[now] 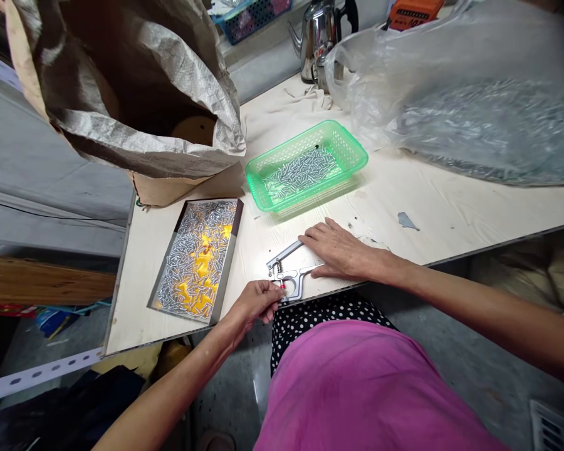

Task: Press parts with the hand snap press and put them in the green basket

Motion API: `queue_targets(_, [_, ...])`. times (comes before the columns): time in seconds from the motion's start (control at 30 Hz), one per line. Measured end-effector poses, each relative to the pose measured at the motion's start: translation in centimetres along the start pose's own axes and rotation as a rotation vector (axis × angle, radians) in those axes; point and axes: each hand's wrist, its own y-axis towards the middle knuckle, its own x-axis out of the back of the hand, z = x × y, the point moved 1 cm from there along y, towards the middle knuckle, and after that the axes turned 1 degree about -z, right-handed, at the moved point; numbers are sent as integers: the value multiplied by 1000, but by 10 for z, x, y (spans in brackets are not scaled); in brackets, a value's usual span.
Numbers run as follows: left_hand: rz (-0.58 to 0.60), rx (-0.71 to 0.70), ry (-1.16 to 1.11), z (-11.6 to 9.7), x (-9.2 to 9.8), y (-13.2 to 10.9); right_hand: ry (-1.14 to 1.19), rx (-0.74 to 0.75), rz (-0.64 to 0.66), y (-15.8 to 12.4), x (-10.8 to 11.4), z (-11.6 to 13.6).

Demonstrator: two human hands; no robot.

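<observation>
A small silver hand press [297, 274], with a lever arm, a spring and a curved frame, lies at the table's front edge. My right hand [341, 250] is around its right end, fingers over the upper lever and thumb by the lower arm. At its left end, beside a small red part [282, 285], my left hand [259, 299] is closed in a pinch. Whatever sits between those fingertips is too small to make out. Left of the press is a shallow tray [237, 235] of small silver metal pins [188, 257] over a yellow bottom.
Behind the press stands a green plastic basket [352, 153] holding more metal pins. A large open woven sack [169, 150] rises at the back left. A clear plastic bag [474, 125] of metal pieces lies at the right. A steel kettle [317, 37] is at the back.
</observation>
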Motion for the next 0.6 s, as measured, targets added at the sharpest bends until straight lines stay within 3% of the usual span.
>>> queue_targets(0.07, [-23, -13, 88, 1, 0, -4, -5, -13, -1, 1, -1, 2])
queue_targets(0.13, [-140, -124, 285, 1, -1, -11, -5, -17, -15, 1, -1, 4])
queue_targets(0.23, [-430, -468, 653, -7, -8, -22, 0, -13, -22, 1, -3, 6])
queue_targets(0.3, [-530, -671, 838, -17, -16, -23, 3, -17, -25, 0, -4, 7])
queue_targets(0.4, [-500, -829, 1010, -33, -26, -9, 0, -26, -31, -2, -6, 7])
queue_targets(0.6, [-356, -895, 1165, -53, -28, 17, -28, -67, -4, -13, 0, 1])
